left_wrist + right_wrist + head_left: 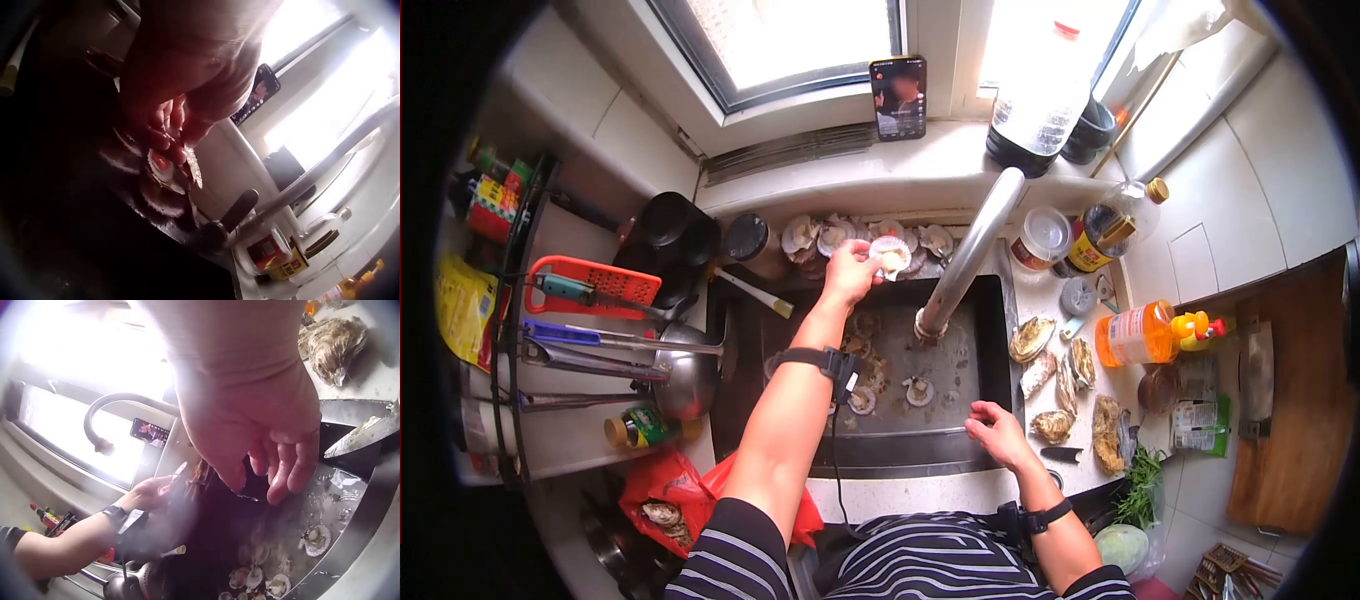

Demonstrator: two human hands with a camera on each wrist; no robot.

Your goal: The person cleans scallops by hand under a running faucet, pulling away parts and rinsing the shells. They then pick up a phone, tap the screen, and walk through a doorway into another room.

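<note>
My left hand (852, 272) pinches a scallop on its half shell (891, 257) by the edge, between thumb and fingers. It is over the ledge behind the sink, where a row of scallops on half shells (837, 236) lies; in the left wrist view the held shell (194, 167) overlaps the others. Over the front right of the dark sink (870, 458) hangs my right hand (997, 435), its fingers loosely bent with nothing between them. Several opened scallops (919, 391) lie on the sink bottom. The left forearm hides part of the sink.
The faucet (975, 255) arches over the sink. Oysters (1032, 340) and an orange bottle (1135, 333) occupy the right counter. A pointed blade (365, 436) juts over the sink's edge. Pans and utensils (685, 370) stand left; a phone (898, 98) leans at the window.
</note>
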